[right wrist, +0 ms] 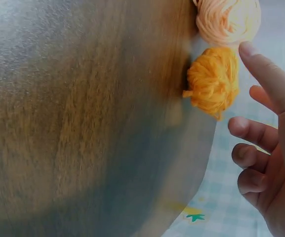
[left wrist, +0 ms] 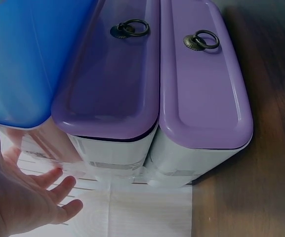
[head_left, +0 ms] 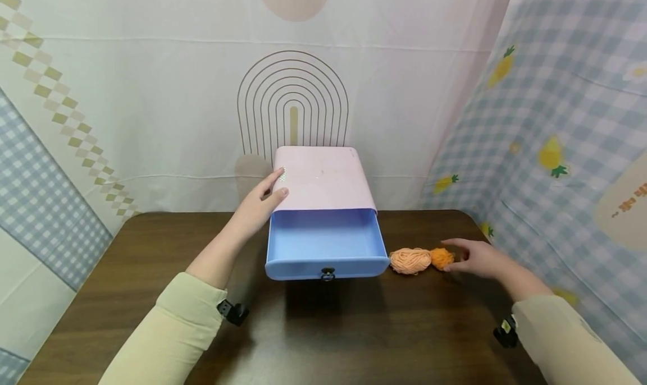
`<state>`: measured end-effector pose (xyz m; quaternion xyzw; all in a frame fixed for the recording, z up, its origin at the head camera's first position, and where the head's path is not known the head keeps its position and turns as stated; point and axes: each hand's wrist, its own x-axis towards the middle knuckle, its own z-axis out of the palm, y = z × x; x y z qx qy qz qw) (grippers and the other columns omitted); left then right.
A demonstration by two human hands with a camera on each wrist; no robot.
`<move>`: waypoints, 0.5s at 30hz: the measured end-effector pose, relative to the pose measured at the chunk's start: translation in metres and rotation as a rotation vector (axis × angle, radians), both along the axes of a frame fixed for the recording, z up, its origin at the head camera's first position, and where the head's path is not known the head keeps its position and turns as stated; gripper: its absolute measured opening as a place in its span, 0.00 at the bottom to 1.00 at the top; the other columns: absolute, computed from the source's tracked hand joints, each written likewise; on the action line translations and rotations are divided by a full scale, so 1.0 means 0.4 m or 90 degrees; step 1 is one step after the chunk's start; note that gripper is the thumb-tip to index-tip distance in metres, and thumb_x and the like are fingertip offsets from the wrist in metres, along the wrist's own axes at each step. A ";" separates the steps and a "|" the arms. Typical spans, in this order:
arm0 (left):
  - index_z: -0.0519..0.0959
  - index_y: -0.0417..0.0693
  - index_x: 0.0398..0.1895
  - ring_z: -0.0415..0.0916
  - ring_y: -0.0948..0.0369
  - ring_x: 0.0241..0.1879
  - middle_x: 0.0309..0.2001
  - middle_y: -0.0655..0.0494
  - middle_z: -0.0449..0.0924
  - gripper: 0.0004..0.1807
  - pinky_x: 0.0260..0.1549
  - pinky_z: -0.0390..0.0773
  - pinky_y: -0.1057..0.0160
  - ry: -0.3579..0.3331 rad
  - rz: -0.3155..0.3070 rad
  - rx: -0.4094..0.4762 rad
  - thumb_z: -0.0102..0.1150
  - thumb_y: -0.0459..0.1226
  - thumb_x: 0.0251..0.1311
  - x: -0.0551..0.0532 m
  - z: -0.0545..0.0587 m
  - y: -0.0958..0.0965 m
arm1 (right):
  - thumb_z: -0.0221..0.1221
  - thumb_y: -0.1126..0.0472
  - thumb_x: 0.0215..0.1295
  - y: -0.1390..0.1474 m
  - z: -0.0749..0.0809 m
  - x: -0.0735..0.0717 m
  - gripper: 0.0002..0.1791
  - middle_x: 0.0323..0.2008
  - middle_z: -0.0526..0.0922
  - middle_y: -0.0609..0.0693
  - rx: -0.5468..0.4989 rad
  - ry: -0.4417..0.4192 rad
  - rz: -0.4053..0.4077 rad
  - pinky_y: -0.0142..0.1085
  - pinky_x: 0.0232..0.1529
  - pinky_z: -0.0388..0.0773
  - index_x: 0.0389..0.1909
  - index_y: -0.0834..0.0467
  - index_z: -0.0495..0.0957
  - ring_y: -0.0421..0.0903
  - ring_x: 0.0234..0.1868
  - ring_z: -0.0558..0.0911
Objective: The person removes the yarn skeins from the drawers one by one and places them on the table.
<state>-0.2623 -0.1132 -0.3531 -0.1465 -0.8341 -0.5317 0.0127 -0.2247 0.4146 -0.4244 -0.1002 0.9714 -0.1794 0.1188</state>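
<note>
A small drawer cabinet [head_left: 323,177] with a pale pink top stands at the back of the table. Its top blue drawer [head_left: 295,270] is pulled out, with a bare interior and a dark ring handle [head_left: 327,274] on its front. My left hand [head_left: 253,210] rests on the cabinet's left top edge, fingers extended. To the right of the drawer lie a peach yarn ball [head_left: 410,261] and, against it, a smaller orange yarn ball [right wrist: 214,81]. My right hand [head_left: 477,259] is at the orange ball's right side, thumb and forefinger spread around it without gripping.
Below the blue drawer, two purple drawers [left wrist: 112,74] with ring handles are closed. The dark wooden table [head_left: 333,340] reaches back to a patterned cloth [head_left: 167,121], and a checked cloth [head_left: 536,194] hangs along the right side.
</note>
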 end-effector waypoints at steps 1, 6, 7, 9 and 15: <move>0.57 0.67 0.77 0.58 0.48 0.71 0.77 0.53 0.53 0.34 0.65 0.62 0.43 0.000 -0.001 0.000 0.49 0.55 0.71 -0.001 0.000 0.000 | 0.68 0.40 0.58 -0.002 0.002 0.003 0.43 0.23 0.72 0.48 0.003 0.008 -0.002 0.38 0.23 0.66 0.70 0.58 0.68 0.45 0.22 0.69; 0.57 0.69 0.77 0.58 0.48 0.71 0.77 0.52 0.53 0.34 0.65 0.62 0.43 -0.004 -0.002 0.001 0.49 0.57 0.70 -0.004 -0.002 -0.002 | 0.66 0.37 0.59 -0.032 0.019 0.025 0.40 0.23 0.71 0.46 0.023 0.057 -0.001 0.37 0.21 0.63 0.67 0.54 0.72 0.43 0.21 0.68; 0.57 0.69 0.77 0.58 0.49 0.71 0.77 0.52 0.53 0.34 0.65 0.62 0.43 -0.005 -0.002 0.002 0.49 0.57 0.70 -0.003 -0.003 -0.002 | 0.65 0.37 0.59 -0.042 0.024 0.030 0.39 0.23 0.71 0.45 0.024 0.066 0.005 0.37 0.21 0.62 0.66 0.54 0.73 0.43 0.21 0.67; 0.57 0.70 0.77 0.58 0.48 0.71 0.77 0.52 0.53 0.34 0.65 0.62 0.43 -0.006 -0.001 0.001 0.49 0.57 0.70 -0.002 -0.004 -0.003 | 0.65 0.38 0.60 -0.063 0.032 0.040 0.36 0.24 0.72 0.44 0.026 0.081 0.016 0.37 0.22 0.63 0.66 0.53 0.74 0.42 0.22 0.68; 0.57 0.70 0.77 0.58 0.48 0.71 0.77 0.53 0.53 0.34 0.65 0.62 0.43 -0.007 0.003 -0.001 0.49 0.57 0.70 0.000 -0.002 -0.005 | 0.65 0.41 0.62 -0.120 0.046 0.067 0.30 0.27 0.75 0.40 0.029 0.130 0.052 0.35 0.23 0.67 0.62 0.49 0.77 0.40 0.23 0.71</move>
